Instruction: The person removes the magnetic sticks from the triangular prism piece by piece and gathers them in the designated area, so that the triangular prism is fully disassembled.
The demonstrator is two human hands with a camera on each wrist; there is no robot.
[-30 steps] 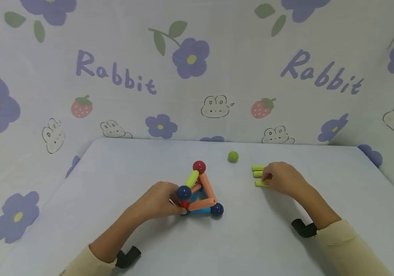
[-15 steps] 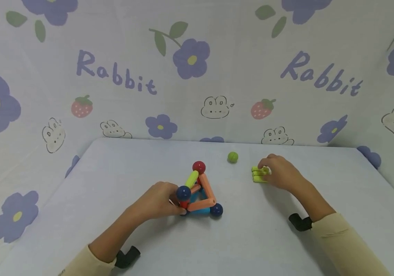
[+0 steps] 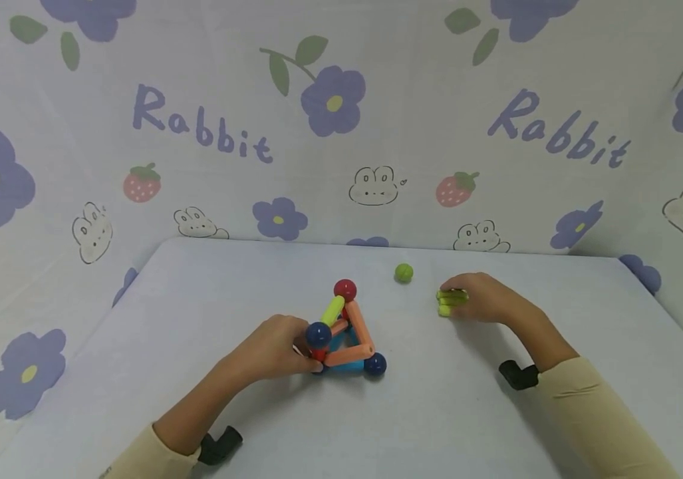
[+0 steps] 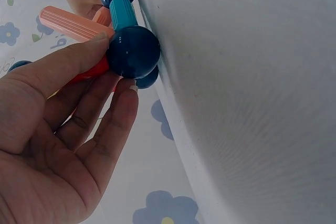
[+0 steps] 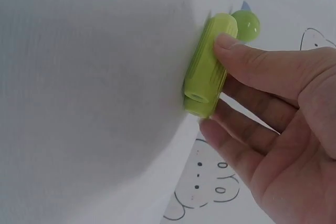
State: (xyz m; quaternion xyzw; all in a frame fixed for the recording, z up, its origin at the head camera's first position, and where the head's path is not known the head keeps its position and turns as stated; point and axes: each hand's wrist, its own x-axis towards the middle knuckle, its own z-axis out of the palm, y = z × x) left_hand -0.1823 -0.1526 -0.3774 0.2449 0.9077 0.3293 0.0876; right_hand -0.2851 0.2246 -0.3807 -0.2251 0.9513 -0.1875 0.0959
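My left hand (image 3: 275, 349) grips a corner of a frame built of magnetic rods and balls. In the left wrist view the thumb and fingers close around a red rod by a dark blue ball (image 4: 134, 52). Orange rods (image 3: 350, 355), a yellow-green rod (image 3: 332, 311), blue rods below and a red ball (image 3: 345, 289) on top make up the rest of it. On the right, my right hand (image 3: 485, 297) holds a bunch of loose yellow-green rods (image 5: 210, 61) between thumb and fingers, close at the table surface. Its palm side partly hides the rods in the head view.
A green ball (image 3: 404, 273) lies on the white table (image 3: 425, 412) near the back, left of the right hand. Behind the table hangs a cloth (image 3: 317, 153) printed with flowers and rabbits. Dark curved pieces (image 3: 220, 446) sit at both wrists.
My right hand has drawn the spread yellow-green rods together into a bunch and now grips them. The left hand and the frame stay in place.
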